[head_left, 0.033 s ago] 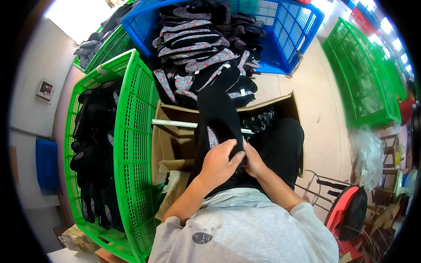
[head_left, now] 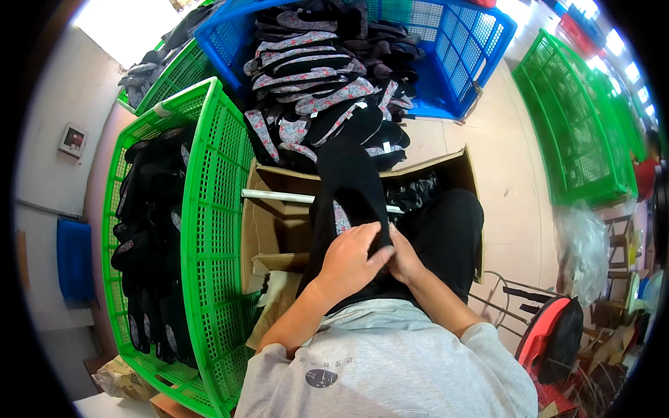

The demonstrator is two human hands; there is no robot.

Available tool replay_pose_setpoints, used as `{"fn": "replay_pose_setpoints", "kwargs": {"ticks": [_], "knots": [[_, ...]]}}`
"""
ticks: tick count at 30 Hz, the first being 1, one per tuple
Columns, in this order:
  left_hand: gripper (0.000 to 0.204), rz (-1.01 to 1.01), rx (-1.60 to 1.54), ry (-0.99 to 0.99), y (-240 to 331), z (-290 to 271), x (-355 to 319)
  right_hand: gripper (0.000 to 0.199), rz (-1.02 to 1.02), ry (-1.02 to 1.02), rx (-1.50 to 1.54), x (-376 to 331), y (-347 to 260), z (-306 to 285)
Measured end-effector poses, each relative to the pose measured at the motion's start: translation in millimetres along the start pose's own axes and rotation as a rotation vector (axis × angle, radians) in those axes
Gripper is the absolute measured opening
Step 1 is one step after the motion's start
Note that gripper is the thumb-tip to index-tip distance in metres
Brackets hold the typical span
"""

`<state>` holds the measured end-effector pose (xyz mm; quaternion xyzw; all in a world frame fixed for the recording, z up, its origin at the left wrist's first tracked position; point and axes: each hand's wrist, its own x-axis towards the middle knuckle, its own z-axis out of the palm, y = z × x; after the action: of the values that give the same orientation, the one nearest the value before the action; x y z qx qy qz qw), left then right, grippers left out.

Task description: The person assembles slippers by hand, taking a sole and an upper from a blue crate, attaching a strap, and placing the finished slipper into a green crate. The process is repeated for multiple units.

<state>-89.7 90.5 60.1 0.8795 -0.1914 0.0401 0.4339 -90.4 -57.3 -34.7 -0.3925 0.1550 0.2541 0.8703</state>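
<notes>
A black cloth shoe (head_left: 347, 164) with a flowered lining lies over my lap, toe pointing away from me. My left hand (head_left: 352, 259) is closed on its heel end, fingers over the edge and thumb to the right. Against the heel's right side presses my right hand (head_left: 405, 259), its fingers closed there and partly hidden behind the shoe. Just beyond the toe, a heap of similar black shoes with flowered linings (head_left: 334, 97) spills out of a blue crate (head_left: 481, 42).
Close on my left stands a green crate (head_left: 216, 230) holding more black shoes. In front of my legs is an open cardboard box (head_left: 272, 233), crossed by a white bar (head_left: 279, 196). Another green crate (head_left: 578, 125) stands far right, above a clear plastic bag (head_left: 584, 244).
The heel end of the shoe has shifted slightly to the right with both hands on it. Everything else stays in place.
</notes>
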Motion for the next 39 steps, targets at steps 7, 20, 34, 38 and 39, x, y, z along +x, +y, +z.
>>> {"fn": "replay_pose_setpoints", "kwargs": {"ticks": [7, 20, 34, 38, 39], "knots": [[0.024, 0.044, 0.336, -0.355, 9, 0, -5, 0.048, 0.154, 0.082, 0.125, -2, 0, -1], [0.029, 0.197, 0.102, 0.138, 28, 1, 5, 0.049, 0.123, 0.025, 0.144, -6, 12, -23], [0.069, 0.782, -1.909, -0.895, 140, -26, -13, 0.056, 0.245, -0.262, 0.337, 7, 8, -40], [0.066, 0.825, -1.977, -0.813, 147, -14, -23, 0.057, 0.242, -0.219, 0.328, 4, 6, -34], [0.065, 0.822, -1.948, -0.829, 146, -15, -23, 0.057, 0.244, -0.206, 0.326, 4, 6, -34]]}}
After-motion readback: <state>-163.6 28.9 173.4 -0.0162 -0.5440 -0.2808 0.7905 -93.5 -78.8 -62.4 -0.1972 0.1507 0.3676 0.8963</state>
